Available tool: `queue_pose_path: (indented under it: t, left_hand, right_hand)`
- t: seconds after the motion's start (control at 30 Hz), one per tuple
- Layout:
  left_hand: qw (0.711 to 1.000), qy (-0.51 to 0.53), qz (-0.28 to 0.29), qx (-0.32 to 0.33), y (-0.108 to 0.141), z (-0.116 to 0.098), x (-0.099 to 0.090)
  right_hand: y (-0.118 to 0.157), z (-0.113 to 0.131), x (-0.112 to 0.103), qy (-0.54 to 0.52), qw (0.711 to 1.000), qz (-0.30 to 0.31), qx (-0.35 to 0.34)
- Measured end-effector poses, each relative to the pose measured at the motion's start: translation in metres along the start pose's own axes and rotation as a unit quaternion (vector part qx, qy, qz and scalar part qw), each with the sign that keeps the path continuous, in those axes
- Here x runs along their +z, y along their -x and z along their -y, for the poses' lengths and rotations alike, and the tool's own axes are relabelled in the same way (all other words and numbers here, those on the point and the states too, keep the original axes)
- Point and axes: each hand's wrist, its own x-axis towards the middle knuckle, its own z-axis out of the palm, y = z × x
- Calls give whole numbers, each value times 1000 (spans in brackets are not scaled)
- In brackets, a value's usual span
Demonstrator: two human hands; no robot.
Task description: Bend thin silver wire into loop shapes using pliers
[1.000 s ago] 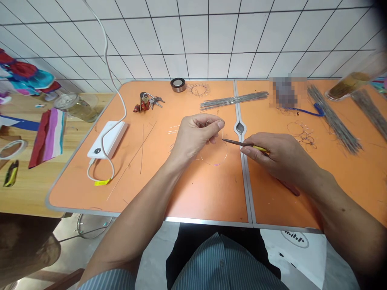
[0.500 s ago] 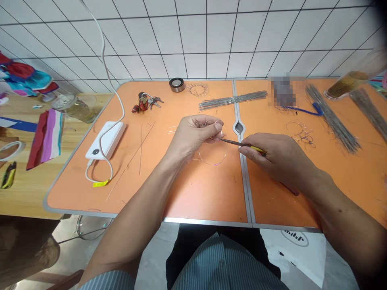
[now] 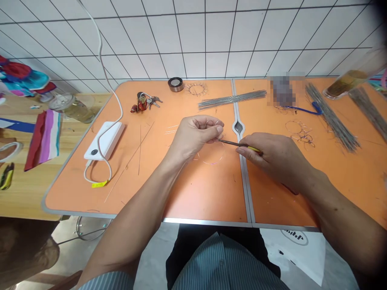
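Observation:
My left hand (image 3: 195, 135) pinches a thin wire loop (image 3: 213, 156) between thumb and fingers, and the loop hangs down below them onto the orange folding table (image 3: 205, 193). My right hand (image 3: 272, 157) grips long-nose pliers (image 3: 238, 143) with a yellow and a dark red handle. Their dark tip sits right at the left fingertips, at the wire. I cannot tell whether the tip has hold of the wire.
Straight wires (image 3: 133, 151) and a white power bank (image 3: 104, 141) with its cable lie left. Keys (image 3: 145, 102), a tape roll (image 3: 175, 84), a spiky wire ring (image 3: 196, 88) and wire bundles (image 3: 232, 100) lie behind. A metal seam (image 3: 244, 177) splits the table.
My right hand and the pliers tip have shifted slightly left, closer to the left fingers. The whole view has also drifted a little as my head moved.

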Motion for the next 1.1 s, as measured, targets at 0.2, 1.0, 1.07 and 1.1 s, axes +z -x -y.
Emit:
queue_pose_path:
  t: [0.2,1.0,1.07,1.1]
  left_hand:
    - [1000,7,-20,5,0,-1,2]
    - [1000,6,-18,11,0,2,0]
    - [1000,9,-18,10,0,2,1]
    - [1000,11,-18,10,0,2,1]
  right_hand:
    - [-2,-1,2,-4,1000,-14,-14]
    - [-1,2,-2,-43,999,-2,11]
    - [-1,3,-2,-43,999,0,13]
    - [-1,3,-2,-41,999,2,13]
